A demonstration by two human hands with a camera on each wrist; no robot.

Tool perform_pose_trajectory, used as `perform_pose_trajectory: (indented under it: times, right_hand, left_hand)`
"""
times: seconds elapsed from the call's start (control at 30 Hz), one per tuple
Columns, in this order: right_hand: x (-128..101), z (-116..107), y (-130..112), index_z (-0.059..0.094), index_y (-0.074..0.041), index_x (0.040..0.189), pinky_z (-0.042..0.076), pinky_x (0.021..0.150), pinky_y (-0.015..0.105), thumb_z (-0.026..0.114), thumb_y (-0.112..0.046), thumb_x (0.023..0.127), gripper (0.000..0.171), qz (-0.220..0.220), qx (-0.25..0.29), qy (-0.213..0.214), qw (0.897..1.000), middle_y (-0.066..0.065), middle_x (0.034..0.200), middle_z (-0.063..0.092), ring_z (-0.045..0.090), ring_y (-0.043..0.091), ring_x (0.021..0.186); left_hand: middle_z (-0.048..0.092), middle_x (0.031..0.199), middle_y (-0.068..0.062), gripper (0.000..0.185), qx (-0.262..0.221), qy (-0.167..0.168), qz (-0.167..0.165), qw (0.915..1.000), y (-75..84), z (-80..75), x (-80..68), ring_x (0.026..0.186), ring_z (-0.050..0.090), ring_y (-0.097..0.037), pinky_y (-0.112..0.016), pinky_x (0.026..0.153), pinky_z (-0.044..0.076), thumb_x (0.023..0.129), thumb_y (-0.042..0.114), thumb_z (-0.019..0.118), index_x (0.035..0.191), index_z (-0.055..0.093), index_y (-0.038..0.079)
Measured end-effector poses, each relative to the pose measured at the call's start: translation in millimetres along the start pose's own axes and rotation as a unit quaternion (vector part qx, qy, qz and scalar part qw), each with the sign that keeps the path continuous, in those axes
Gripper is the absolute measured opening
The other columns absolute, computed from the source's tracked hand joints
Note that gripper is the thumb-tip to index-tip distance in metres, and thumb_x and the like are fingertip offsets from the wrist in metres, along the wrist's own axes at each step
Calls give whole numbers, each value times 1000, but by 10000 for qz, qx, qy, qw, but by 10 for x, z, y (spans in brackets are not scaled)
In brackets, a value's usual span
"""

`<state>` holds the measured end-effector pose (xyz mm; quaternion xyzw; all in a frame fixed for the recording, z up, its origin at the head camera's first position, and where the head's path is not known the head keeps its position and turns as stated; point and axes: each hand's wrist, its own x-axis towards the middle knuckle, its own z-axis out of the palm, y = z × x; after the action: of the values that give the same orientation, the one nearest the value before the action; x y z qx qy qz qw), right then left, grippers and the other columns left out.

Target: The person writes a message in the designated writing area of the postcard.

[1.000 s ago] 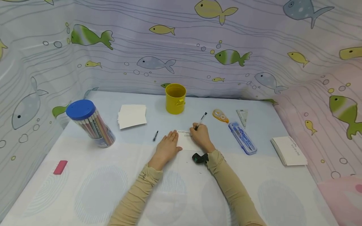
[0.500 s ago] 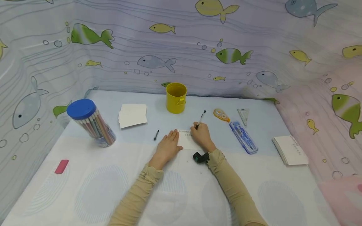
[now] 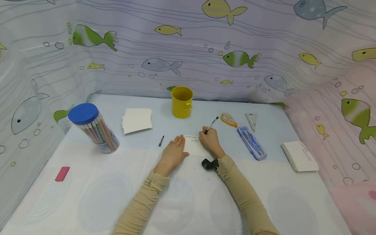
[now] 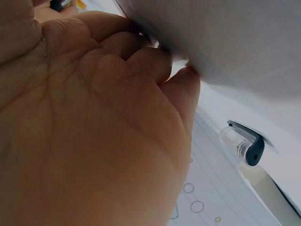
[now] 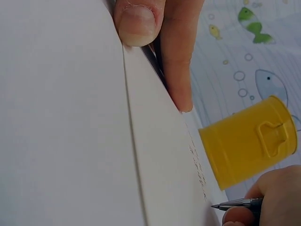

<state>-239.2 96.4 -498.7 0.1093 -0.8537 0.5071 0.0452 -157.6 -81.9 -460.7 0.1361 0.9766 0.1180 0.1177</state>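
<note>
Right hand point(image 3: 210, 139) grips a pen point(image 3: 212, 124): fingers curled tight round the barrel, tip down on a small white card point(image 3: 194, 146). Right wrist view shows the pen tip point(image 5: 217, 206) just touching the card's surface, at the end of two short lines of handwriting point(image 5: 197, 172). Pen's upper end tilts away from the fingers, toward the correction tape point(image 3: 228, 120).

Left hand point(image 3: 174, 152) lies flat on the desk point(image 3: 188, 199), fingers straight and together, fingertips pressing the card's left edge. Holds nothing, just pins it. Left wrist view: palm fills the frame, fingers point(image 4: 178, 89) bent slightly against the paper's edge.

Card sits between the two hands, touching both.

Around the fingers:
- pen cap point(image 3: 161, 140) just left of the left fingertips, apart from them
- yellow cup point(image 3: 182, 101) beyond both hands, well apart
- stack of blank cards point(image 3: 137, 120) beyond-left of the left hand
- blue-lidded pencil tub point(image 3: 93, 127) further left, tilted
- pink eraser point(image 3: 62, 173) far left, near the desk's front
- blue compass case point(image 3: 251, 143) right of the right hand, set square point(image 3: 251, 120) beyond it
- pile of written cards point(image 3: 299, 156) far right
</note>
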Motion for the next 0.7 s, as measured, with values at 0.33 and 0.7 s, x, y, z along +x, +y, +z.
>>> perform_pose_trajectory:
  times: [0.33, 0.7]
  right_hand:
    - [21, 27, 39, 27, -15, 55, 13, 40, 19, 47, -4, 87, 40, -63, -307, -126, 9994, -8, 45, 20, 12, 5, 41]
    - [13, 6, 48, 27, -15, 56, 13, 41, 19, 47, -5, 88, 39, 14, -294, -29, 9996, -8, 45, 19, 11, 7, 43]
  left_hand:
    - [24, 159, -17, 71, -36, 26, -22, 10000, -14, 26, 3, 149, 22, -30, -45, 122, 22, 97, 38, 54, 149, 31, -3]
    - [23, 159, -17, 71, -76, 24, -2, 10000, 6, 22, 13, 149, 22, -30, -46, 122, 22, 97, 38, 54, 149, 30, -4]
